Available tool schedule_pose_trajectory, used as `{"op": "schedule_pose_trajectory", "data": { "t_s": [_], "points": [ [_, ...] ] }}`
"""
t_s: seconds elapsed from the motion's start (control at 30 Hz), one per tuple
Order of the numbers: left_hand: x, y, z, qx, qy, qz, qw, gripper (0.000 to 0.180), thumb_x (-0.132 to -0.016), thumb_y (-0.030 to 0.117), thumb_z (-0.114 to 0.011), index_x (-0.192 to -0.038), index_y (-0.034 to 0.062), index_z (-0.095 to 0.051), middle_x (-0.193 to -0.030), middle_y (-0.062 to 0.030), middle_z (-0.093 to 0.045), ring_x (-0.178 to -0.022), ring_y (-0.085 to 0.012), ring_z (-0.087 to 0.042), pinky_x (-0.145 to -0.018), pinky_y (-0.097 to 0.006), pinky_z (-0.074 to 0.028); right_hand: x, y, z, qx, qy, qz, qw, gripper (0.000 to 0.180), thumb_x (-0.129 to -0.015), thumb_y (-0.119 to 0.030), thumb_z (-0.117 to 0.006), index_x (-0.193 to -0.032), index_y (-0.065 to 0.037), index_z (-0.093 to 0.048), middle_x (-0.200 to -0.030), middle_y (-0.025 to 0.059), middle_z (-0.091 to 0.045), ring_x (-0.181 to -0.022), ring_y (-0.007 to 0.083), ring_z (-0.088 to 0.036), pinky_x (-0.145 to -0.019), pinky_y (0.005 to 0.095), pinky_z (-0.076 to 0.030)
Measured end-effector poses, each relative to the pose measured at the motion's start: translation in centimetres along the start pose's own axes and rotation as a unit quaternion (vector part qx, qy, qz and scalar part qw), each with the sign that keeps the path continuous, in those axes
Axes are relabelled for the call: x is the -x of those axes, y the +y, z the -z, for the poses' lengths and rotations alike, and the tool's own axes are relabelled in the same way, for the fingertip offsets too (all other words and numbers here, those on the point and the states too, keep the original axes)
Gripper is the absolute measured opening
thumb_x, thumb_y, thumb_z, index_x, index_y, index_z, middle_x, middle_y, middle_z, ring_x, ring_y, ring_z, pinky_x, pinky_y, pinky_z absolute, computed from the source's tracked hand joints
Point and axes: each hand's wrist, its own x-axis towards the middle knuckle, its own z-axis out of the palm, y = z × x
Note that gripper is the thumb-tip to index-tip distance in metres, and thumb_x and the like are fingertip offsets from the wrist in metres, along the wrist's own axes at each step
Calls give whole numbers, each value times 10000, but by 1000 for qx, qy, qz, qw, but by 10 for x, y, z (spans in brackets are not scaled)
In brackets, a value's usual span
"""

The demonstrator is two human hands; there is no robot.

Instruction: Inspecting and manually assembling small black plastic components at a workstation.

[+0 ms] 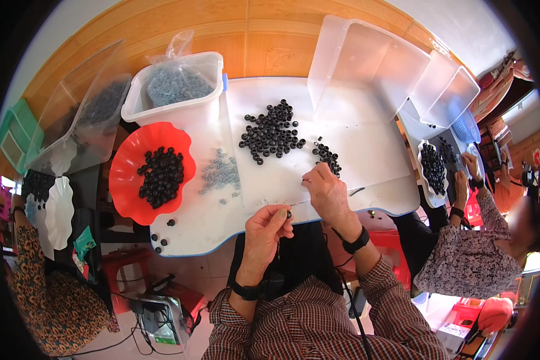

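Note:
Near the table's front edge, my left hand [263, 234] is closed, with a small black round part [289, 215] pinched between thumb and fingers. To its right and a bit farther in, my right hand [328, 195] is held over the table with its fingertips pinched together; I cannot make out what is in them. Just beyond that hand lies a small pile of black pieces [329, 159]. A larger heap of black round parts with holes [273, 133] sits farther back, left of it. Small pale clear pieces [220, 172] are scattered on the white table [264, 189].
A red scalloped bowl [123, 180] of black parts stands at the left, before a white tub [207, 105] holding a bag of clear pieces. Translucent bins [366, 66] stand at the back right. People work at both sides; the right one reaches toward a white tray [432, 195] of black parts.

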Motion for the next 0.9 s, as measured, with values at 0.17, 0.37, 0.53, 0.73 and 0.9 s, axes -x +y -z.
{"op": "schedule_pose_trajectory", "data": {
  "t_s": [0.17, 0.37, 0.53, 0.73, 0.9],
  "points": [
    [2, 0, 1, 4, 7, 1, 1000, 183, -955, 126, -593, -1045, -24, -644, -866, -81, -656, -667, -109, -605, -590, -240, -527, 5, -4, -7, -17, -4, 12, 1000, 37, -816, -49, -630, -851, -59, -625, -852, 80, -535, -678, 277, -608, -604, 384, -510],
    [2, 1, 0, 17, 5, 2, 1000, 188, -960, 120, -583, -1061, -29, -638, -869, -84, -655, -660, -112, -602, -590, -238, -521, 6, 0, -5, 13, -13, 26, 999, 91, -805, -29, -631, -890, -51, -654, -850, 93, -561, -674, 279, -607, -613, 367, -512],
    [3, 5, -2, 54, 3, 2, 999, 205, -965, 122, -574, -1085, -34, -632, -881, -89, -655, -675, -112, -607, -612, -241, -534, 13, -11, 2, -337, -20, -121, 934, 110, -818, -22, -688, -926, -38, -675, -834, 36, -600, -661, 153, -590, -608, 281, -488],
    [2, 11, -9, 72, 2, 8, 997, 218, -973, 127, -562, -1100, -38, -628, -896, -92, -657, -689, -105, -615, -627, -241, -547, 24, -26, 17, -610, -69, -237, 753, 79, -858, -22, -697, -934, -28, -676, -818, -15, -638, -710, 49, -536, -648, 218, -448],
    [2, 9, -13, 78, -2, 2, 997, 221, -977, 128, -554, -1104, -39, -627, -902, -89, -661, -688, -105, -623, -622, -237, -553, 29, -34, 18, -651, -67, -207, 727, 78, -856, -8, -691, -930, -25, -673, -840, 1, -651, -756, 66, -563, -707, 221, -469]
  ]
}}
